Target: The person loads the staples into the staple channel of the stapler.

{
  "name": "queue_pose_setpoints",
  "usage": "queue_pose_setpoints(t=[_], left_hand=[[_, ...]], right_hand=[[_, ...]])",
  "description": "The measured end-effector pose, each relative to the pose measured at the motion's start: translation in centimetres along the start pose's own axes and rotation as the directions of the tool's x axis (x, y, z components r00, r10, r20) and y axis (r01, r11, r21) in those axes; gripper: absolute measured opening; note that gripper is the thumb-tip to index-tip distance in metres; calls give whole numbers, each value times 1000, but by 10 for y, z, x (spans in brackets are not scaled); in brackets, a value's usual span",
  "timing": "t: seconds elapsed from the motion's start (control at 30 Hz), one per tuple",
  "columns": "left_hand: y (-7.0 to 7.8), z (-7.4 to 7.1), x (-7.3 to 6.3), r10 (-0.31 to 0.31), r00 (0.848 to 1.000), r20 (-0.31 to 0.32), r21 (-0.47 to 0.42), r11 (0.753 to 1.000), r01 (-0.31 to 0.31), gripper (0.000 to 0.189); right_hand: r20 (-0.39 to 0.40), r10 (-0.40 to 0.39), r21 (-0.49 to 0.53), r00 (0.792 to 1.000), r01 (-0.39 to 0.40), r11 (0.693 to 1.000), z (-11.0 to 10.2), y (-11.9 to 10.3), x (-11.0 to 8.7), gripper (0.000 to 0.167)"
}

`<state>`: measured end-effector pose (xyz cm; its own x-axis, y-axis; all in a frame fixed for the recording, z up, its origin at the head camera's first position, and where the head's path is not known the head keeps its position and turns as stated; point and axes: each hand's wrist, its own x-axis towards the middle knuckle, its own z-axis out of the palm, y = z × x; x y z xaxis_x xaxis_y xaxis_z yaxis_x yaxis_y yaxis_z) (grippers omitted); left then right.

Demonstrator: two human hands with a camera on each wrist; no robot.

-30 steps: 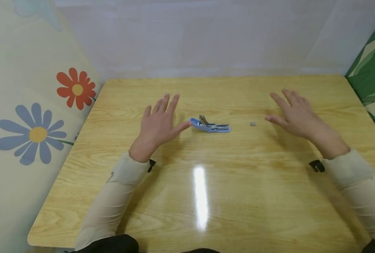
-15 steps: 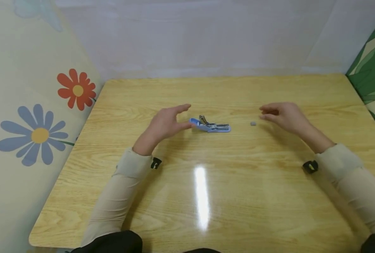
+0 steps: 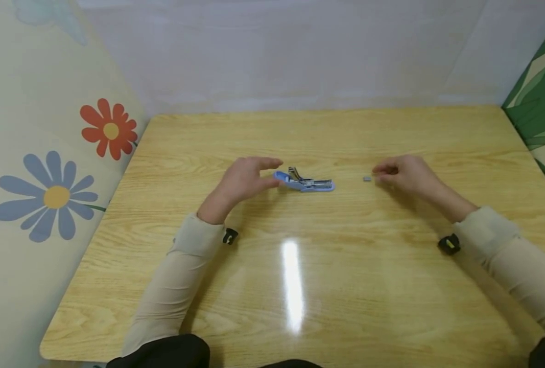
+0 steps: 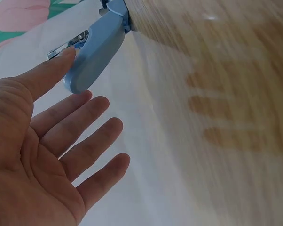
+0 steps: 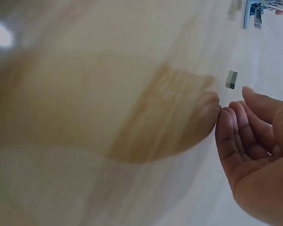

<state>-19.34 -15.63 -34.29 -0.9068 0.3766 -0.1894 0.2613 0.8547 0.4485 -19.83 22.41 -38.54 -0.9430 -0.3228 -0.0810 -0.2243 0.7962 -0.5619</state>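
Note:
A light blue stapler lies opened up on the wooden table, its metal magazine exposed. My left hand is at the stapler's left end, thumb and fingers spread apart around it. In the left wrist view the thumb overlaps the stapler's blue cover, and the other fingers are loosely extended. A small grey strip of staples lies to the right of the stapler. Just right of that strip is my right hand, fingers softly bent. The right wrist view shows a gap between thumb and fingertips, close to the staples.
A white wall covering rises behind the table's far edge. On the left stands a wall panel with painted flowers, and green painted leaves are at the right. Light reflects off the tabletop in front.
Both hands have come down and inward. The left has turned its thumb and fingers toward the stapler's end; the right has drawn its fingers together near the staples. Stapler and staples stay put.

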Motion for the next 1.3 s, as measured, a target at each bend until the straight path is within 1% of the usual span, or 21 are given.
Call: queue_pose_setpoints(t=[0.23,0.43,0.6,0.77,0.97,1.3], left_hand=[[0,2,2,-3,1000,1,-31,1000,3,50],[-1,4,2,4,1000,-3,-42,999,-4,49],[0,3,2,-7,1000,-10,-37,999,6,49],[0,2,1,-17,1000,-9,-37,999,17,48],[0,4,2,-11,1000,-5,-36,999,11,47],[-1,6,4,12,1000,-10,-8,1000,-12,46]], right_hand=[[-11,-6,-17,1000,6,1000,3,0,2,26],[-17,-15,-18,1000,14,1000,6,-1,4,23],[-25,-31,-15,999,30,999,8,-2,6,21],[-32,-30,-22,999,29,999,9,-2,7,18],[-30,-37,-31,999,36,999,10,-3,8,18],[-35,-28,-32,999,27,999,12,-5,7,15]])
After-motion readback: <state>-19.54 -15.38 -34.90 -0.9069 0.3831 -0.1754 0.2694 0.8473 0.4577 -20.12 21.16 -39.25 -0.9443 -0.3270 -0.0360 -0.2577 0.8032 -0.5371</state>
